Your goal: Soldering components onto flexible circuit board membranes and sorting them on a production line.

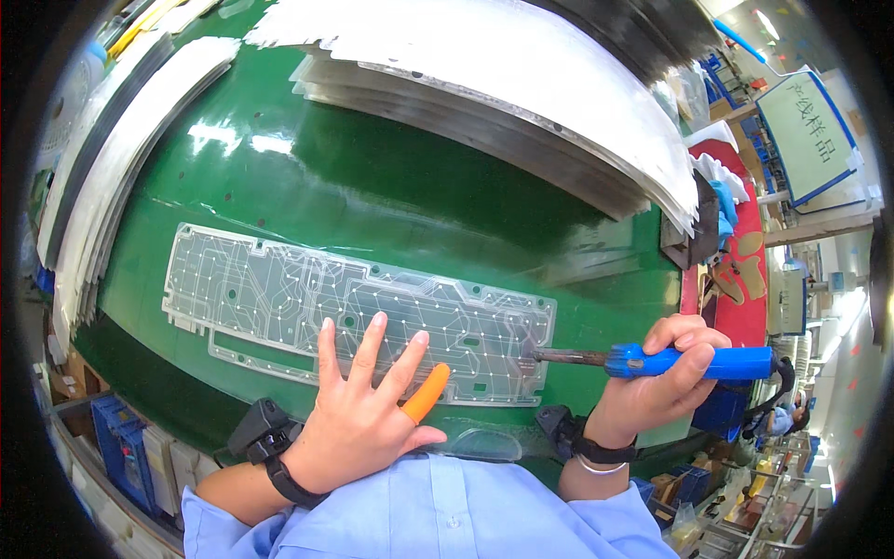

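A clear keyboard membrane sheet (261,293) printed with pale traces and dots lies flat on the green tabletop (307,186). My left hand (368,410) rests on its lower middle edge with fingers spread, and an orange finger cot (427,393) covers the index finger. In my right hand (666,377) is a soldering iron with a blue handle (643,362), held nearly level. Its dark metal shaft points left, and the tip meets the right end of the sheet; whether it presses on the surface I cannot tell.
A tall stack of white sheets (521,65) fills the far side of the table. More stacked sheets (140,140) stand at the left edge. On the right are a red surface (740,238) with tan pieces, a dark metal stand (687,244) and a blue-framed sign (805,135).
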Demonstrator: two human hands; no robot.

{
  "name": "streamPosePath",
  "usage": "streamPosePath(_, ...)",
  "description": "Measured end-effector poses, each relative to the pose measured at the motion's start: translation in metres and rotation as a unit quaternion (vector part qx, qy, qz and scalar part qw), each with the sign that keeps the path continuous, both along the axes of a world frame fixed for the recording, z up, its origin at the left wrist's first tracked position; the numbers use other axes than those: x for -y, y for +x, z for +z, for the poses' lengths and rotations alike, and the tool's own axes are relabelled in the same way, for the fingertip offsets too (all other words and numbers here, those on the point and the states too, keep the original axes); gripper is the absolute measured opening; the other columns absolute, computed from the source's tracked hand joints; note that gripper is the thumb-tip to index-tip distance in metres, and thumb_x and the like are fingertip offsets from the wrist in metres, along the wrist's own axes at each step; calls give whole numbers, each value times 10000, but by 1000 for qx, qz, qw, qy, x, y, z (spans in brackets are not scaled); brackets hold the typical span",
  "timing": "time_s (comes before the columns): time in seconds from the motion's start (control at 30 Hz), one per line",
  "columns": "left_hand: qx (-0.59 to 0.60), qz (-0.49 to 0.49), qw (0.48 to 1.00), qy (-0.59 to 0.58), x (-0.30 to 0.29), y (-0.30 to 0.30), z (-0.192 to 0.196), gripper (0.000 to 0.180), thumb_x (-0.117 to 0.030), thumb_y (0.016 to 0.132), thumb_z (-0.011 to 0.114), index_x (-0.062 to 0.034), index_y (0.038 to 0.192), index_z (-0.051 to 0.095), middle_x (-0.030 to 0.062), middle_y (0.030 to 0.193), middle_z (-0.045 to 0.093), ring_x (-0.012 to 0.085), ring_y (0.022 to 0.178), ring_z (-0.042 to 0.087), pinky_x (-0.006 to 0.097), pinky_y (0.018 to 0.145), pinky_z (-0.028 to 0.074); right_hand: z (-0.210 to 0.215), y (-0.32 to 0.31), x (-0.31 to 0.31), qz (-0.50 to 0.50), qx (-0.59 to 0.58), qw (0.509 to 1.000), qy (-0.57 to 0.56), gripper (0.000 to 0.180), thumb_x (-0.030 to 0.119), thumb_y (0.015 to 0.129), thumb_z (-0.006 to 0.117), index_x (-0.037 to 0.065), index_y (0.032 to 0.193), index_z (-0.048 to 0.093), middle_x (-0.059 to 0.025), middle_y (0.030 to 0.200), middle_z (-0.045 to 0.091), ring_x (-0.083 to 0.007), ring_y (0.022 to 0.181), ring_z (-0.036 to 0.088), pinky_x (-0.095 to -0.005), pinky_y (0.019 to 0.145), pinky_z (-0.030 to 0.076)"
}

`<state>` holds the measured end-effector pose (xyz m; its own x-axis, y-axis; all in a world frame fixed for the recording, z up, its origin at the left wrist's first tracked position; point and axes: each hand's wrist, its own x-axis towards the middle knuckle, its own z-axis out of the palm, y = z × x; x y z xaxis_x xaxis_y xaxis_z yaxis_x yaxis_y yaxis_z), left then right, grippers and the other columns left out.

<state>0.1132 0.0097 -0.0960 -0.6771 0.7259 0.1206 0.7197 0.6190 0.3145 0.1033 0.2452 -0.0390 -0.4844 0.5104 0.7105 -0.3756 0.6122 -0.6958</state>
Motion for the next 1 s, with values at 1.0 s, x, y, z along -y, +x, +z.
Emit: streamPosePath(1.0, -46, -166, 982, -78, -18, -50, 8, 592, -573, 765, 547, -245, 1258, 539, 38, 1390, 396, 332, 1305, 335, 643, 1023, 228, -1, 35, -69, -100, -126, 976, -145, 290, 318, 969, 416, 95, 789, 372, -39, 636, 380, -97, 529, 287, -245, 485, 204)
